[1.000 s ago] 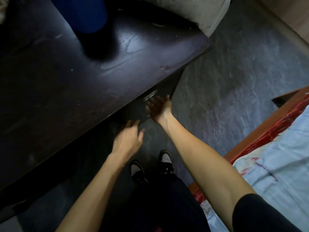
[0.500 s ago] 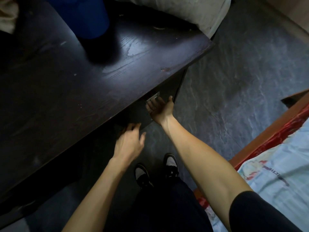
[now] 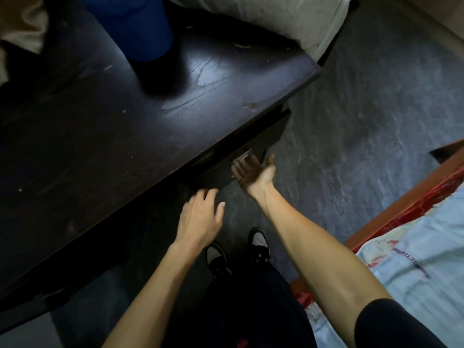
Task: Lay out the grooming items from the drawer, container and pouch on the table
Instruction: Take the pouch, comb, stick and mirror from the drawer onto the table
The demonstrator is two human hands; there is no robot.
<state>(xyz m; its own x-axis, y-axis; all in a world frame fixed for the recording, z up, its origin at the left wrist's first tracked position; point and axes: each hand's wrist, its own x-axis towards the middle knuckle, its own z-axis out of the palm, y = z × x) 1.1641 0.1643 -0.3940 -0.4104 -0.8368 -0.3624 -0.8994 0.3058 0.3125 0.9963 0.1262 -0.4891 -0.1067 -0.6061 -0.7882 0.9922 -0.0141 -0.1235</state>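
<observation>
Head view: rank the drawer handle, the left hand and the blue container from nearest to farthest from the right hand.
1. drawer handle, at the right hand fingertips.
2. left hand, beside it, nearer the person.
3. blue container, far back on the table.

I have one view only: the wide head camera, looking forward and steeply down, close over the dark surface [image 3: 125, 146] on the left, its drawer [image 3: 213, 173] front near centre, floor [image 3: 364, 121] and bed [image 3: 414, 259] to the right.
</observation>
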